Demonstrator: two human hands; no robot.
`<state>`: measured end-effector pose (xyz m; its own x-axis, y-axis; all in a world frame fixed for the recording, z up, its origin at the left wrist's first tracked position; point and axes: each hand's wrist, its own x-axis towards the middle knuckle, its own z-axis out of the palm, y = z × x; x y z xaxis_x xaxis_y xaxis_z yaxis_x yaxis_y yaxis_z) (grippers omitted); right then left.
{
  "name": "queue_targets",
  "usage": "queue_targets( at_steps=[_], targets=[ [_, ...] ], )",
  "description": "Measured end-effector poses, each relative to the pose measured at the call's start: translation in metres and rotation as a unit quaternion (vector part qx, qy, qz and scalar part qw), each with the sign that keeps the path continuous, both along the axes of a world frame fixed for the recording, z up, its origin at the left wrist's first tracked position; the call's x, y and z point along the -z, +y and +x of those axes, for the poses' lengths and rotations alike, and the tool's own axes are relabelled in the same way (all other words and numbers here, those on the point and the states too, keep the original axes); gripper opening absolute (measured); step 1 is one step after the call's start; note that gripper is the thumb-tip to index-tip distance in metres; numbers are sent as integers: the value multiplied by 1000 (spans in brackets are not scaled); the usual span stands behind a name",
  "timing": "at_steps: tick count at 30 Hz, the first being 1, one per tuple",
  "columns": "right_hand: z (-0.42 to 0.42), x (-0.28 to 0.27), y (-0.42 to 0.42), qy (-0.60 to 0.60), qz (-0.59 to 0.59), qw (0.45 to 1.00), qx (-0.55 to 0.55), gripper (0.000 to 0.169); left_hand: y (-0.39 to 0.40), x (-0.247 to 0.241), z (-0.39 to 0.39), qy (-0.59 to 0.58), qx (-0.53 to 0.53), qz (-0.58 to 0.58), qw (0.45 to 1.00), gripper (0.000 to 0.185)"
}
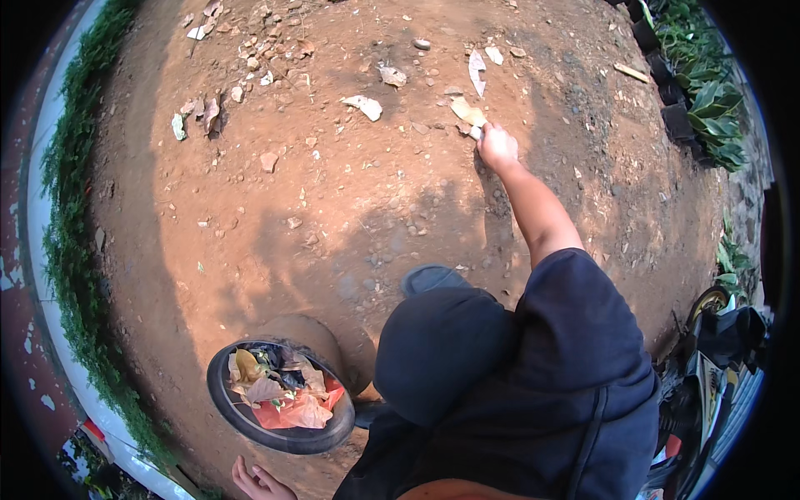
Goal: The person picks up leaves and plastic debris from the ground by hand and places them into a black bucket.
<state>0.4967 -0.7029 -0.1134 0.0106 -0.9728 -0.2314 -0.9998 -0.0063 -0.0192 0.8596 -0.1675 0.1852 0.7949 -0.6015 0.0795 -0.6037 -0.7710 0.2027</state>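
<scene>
My right hand [498, 147] reaches far out over the bare soil, its fingers closed around a small white scrap [476, 132]. A dry yellowish leaf [467, 111] lies right at those fingertips; whether it is gripped too, I cannot tell. At the bottom edge is my left hand [261, 482], partly cut off, with fingers apart and nothing visible in them. Just beyond it stands a round black bucket [224, 409], tilted in view. Inside are dry leaves [250, 367], crumpled black plastic [291, 379] and red plastic [275, 415].
Dry leaves [364, 106] and stones [269, 162] are scattered over the soil. A low green hedge [65, 250] and white kerb [40, 215] run along the left. Potted plants [715, 119] line the upper right. A motorcycle [712, 356] stands at the lower right.
</scene>
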Motion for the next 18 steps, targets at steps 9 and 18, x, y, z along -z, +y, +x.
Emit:
queue_targets(
  at_steps=[9,18],
  targets=[
    [-1,1,-2,-15,-37,997,61,27,-22,-27,-34,25,-7,-80,996,29],
    [114,-69,105,-270,-18,947,-172,18,37,3,-11,201,-100,-154,962,25]
  ],
)
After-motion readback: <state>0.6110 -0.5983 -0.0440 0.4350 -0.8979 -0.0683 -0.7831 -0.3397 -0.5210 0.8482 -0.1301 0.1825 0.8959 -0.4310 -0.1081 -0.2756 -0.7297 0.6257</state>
